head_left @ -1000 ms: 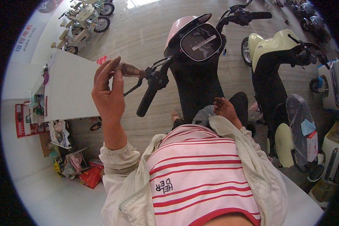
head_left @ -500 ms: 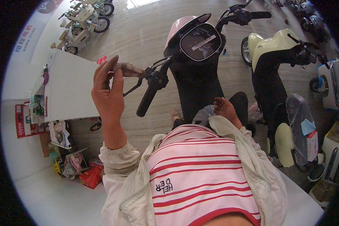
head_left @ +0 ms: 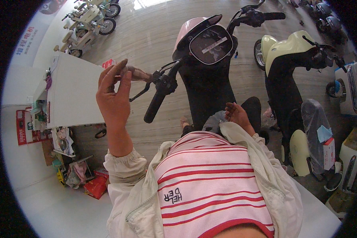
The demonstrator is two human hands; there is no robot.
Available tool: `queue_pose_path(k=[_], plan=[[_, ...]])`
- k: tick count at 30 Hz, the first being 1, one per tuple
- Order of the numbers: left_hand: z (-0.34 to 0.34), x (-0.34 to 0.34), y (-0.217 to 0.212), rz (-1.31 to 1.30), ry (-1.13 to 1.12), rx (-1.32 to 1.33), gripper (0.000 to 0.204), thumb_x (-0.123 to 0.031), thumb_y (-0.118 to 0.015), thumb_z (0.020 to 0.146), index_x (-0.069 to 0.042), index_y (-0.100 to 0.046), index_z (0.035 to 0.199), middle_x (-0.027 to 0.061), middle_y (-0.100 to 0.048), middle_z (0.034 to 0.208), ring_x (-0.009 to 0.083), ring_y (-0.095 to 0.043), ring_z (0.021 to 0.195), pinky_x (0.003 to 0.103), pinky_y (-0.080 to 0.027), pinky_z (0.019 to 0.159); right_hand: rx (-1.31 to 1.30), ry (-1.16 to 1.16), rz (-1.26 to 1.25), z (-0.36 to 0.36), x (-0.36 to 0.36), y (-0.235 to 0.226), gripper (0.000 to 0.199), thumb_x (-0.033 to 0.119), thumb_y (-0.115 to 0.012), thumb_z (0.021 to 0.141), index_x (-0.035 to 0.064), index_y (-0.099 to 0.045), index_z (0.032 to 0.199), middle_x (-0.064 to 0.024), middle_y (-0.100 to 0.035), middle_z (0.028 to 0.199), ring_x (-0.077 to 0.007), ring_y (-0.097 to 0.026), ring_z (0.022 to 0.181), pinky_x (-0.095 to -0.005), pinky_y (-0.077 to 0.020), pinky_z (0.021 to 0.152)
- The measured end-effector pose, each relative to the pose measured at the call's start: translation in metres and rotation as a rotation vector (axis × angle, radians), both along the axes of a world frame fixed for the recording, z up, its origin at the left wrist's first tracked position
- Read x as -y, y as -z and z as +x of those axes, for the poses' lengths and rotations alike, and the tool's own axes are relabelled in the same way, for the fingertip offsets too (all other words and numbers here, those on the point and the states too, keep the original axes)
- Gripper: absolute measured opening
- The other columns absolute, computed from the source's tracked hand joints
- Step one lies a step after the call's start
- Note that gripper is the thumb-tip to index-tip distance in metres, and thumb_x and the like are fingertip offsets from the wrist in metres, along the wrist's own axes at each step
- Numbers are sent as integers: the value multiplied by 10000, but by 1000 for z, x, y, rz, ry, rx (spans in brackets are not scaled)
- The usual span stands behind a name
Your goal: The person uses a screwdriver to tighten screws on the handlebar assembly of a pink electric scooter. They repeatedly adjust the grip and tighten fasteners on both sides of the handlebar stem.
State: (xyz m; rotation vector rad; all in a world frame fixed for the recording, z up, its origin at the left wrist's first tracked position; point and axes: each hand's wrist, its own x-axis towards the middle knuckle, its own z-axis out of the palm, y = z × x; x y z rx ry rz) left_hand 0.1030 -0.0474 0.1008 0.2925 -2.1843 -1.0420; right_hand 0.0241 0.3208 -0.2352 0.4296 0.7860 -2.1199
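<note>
Left hand point(head_left: 114, 95) barely shifted at the small brownish tool point(head_left: 137, 73), fingers a touch more upright, tool tip nearer the black handlebar grip point(head_left: 156, 102), right hand point(head_left: 237, 115) in much the same low spot

Bright, even daylight w/ a white glare patch on the glossy pale plank floor point(head_left: 146, 23) at top centre; shadows soft. Sharp in the middle, slight blur twd the rim. Strong fisheye bend at edges, black vignette in corners; reflections on the round dark scooter dash point(head_left: 210, 44)
</note>
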Motion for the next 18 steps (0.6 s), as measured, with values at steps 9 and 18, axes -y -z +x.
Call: queue_pose_path(k=[9,18], plan=[[1,2,2,27,83,-27,278,-57,-659,912,-47,-675,1190,65,-635,1160,118,-610,1009,262,-479,870,0,-17,-17,-1,-3,4,302,328,-524,1008,85,-616,1164,-92,-645,1013,-221,-590,844,-358,-517,745],[-2,1,-2,-22,36,21,286,-47,-668,907,-57,-678,1193,58,-626,1133,118,-594,955,269,-494,807,2,-7,-73,-2,-4,11,266,274,-520,1016,82,-593,1187,-100,-632,1055,-216,-588,850,-357,-521,751]])
